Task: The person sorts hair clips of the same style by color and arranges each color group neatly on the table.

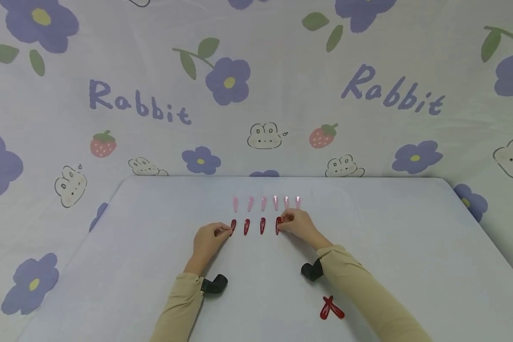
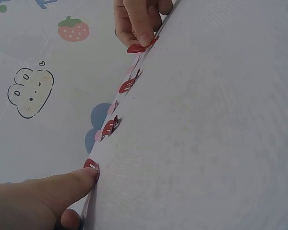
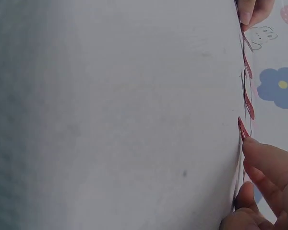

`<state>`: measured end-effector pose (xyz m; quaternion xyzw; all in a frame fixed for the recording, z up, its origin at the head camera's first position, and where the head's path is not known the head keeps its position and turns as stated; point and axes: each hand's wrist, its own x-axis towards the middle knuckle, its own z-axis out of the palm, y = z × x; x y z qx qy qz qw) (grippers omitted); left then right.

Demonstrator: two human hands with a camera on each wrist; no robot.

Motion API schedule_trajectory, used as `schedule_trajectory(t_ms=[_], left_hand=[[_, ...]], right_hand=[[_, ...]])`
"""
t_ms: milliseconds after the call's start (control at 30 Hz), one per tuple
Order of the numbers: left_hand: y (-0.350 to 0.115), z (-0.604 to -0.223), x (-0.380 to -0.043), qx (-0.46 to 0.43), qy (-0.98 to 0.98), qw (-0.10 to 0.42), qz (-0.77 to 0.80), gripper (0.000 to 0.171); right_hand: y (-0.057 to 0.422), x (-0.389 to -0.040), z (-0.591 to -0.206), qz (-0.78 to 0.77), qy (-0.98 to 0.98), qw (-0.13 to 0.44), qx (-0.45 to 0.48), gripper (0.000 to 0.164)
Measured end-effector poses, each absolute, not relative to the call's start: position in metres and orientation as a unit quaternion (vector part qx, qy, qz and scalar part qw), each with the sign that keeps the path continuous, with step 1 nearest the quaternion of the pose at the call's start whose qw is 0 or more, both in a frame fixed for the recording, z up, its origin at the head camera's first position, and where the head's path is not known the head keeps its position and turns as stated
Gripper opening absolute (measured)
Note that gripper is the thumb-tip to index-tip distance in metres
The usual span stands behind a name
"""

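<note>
A row of red hair clips lies on the white table. My left hand (image 1: 208,241) is at the leftmost red hair clip (image 2: 90,164), its thumb and fingertips on the clip's end. At the right end of the row, my right hand (image 1: 300,225) pinches another red hair clip (image 1: 278,225) between thumb and fingers, partly covering it. Between the hands lie two more red hair clips, a left one (image 1: 246,226) and a right one (image 1: 262,225), standing roughly parallel. Behind them runs a row of several pink hair clips (image 1: 263,204).
Two red hair clips (image 1: 332,308) lie crossed near the right forearm. Black wrist cameras, the left one (image 1: 214,284) and the right one (image 1: 312,270), sit at the sleeve cuffs. A patterned cloth (image 1: 278,104) hangs behind the table's back edge.
</note>
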<state>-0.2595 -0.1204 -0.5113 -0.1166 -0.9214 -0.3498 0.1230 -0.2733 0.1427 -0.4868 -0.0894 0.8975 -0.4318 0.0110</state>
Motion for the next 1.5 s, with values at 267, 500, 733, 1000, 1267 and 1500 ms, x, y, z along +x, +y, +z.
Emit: schedule_trajectory(t_ms=[267,500,733,1000,1267,1500], left_hand=[[-0.121,-0.511,-0.260,-0.116,-0.920,0.122,-0.354,0.010],[-0.122,-0.511,-0.259,-0.118,-0.920,0.119,-0.354,0.010],[-0.122,-0.511,-0.258,-0.118,-0.921,0.120,-0.352,0.009],[-0.122,-0.510,-0.259,-0.123,-0.919,0.129,-0.353,0.010],[-0.121,-0.513,-0.259,-0.123,-0.919,0.131,-0.351,0.011],[-0.120,-0.512,-0.260,-0.121,-0.920,0.132,-0.349,0.010]], right_hand=[[0.141,-0.275,-0.488,-0.423,0.904,0.016,-0.059,0.014],[0.140,-0.275,-0.489,-0.427,0.902,0.015,-0.054,0.015],[0.141,-0.273,-0.489,-0.438,0.897,0.011,-0.060,0.016],[0.145,-0.273,-0.490,-0.451,0.890,0.025,-0.065,0.018],[0.148,-0.270,-0.492,-0.469,0.880,0.035,-0.068,0.026],[0.149,-0.264,-0.492,-0.460,0.884,0.034,-0.073,0.041]])
